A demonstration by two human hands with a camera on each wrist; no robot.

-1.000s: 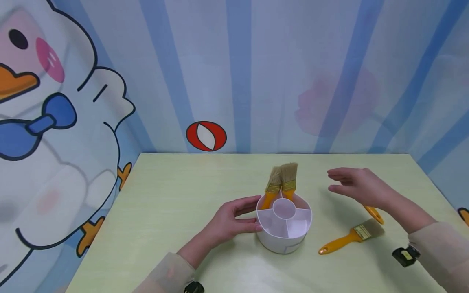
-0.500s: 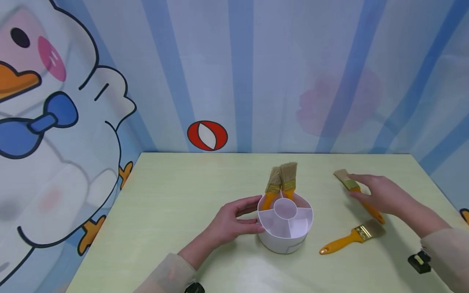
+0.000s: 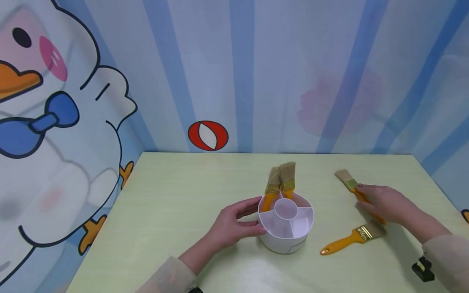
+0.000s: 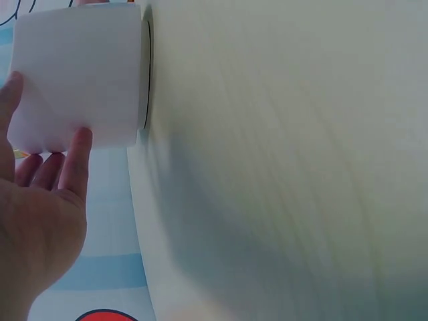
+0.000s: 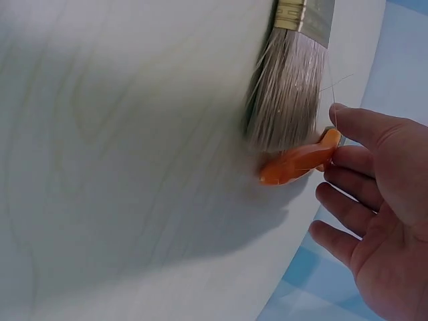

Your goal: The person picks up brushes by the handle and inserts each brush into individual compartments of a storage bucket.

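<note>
My left hand (image 3: 236,223) grips the side of a round white compartment organizer (image 3: 282,244), thumb near the front and fingers around the back. In the left wrist view its plain wall (image 4: 80,80) sits between thumb and fingers. Two paintbrushes (image 3: 287,177) stand bristles up in its back compartments. At the right, my right hand (image 3: 390,203) pinches the orange handle of a flat paintbrush (image 3: 345,177) that points away to the back left. In the right wrist view, thumb and forefinger meet at that handle (image 5: 297,164); the other fingers are loosely bent.
Another paintbrush (image 3: 342,244) lies on the pale table (image 3: 176,183) between the organizer and my right hand, bristles toward the right. Behind the table's far edge hangs a blue striped backdrop (image 3: 278,81) with a cartoon duck (image 3: 62,162) at the left.
My right hand has come down and right from above the table onto the far paintbrush's handle, uncovering its bristles. The left hand keeps its hold on the organizer.
</note>
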